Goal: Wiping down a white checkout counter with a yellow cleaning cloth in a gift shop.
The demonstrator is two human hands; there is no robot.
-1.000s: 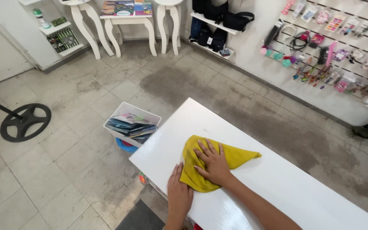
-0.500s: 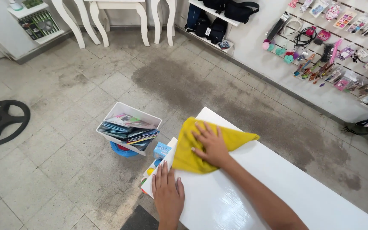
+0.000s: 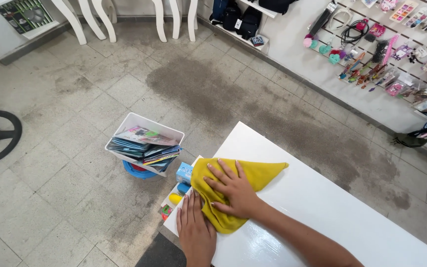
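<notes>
1. Right hand (image 3: 234, 192) lies flat, fingers spread, on yellow cloth (image 3: 238, 190).
2. Cloth spread over near corner of white table (image 3: 322, 212).
3. Left hand (image 3: 195, 227) flat on table edge, touching the cloth's side.
4. White bin of booklets (image 3: 144, 144) on tiled floor (image 3: 75, 99), beside table.

Bright, even light, soft shadows. Glare on glossy white tabletop (image 3: 292, 217) nr bottom edge. Sharp overall, slight wide-angle distortion at edges.

Small blue box (image 3: 184, 172) — perhaps a carton — beside the white table (image 3: 322, 207).
</notes>
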